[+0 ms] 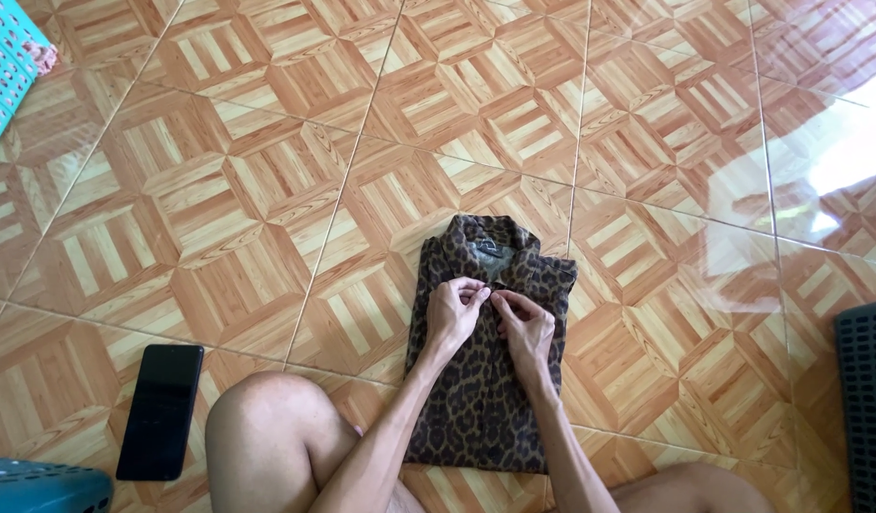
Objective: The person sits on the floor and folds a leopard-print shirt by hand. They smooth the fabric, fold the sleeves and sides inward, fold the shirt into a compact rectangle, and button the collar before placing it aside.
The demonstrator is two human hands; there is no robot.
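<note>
A leopard-print shirt lies flat on the tiled floor, collar pointing away from me, its sides folded in. My left hand and my right hand meet over the shirt's front just below the collar. Both pinch the fabric at the button line with fingertips together. My knee is raised at the lower left of the shirt.
A black phone lies face up on the floor at the lower left. A teal basket is at the top left corner, another teal item at the bottom left, and a dark basket at the right edge.
</note>
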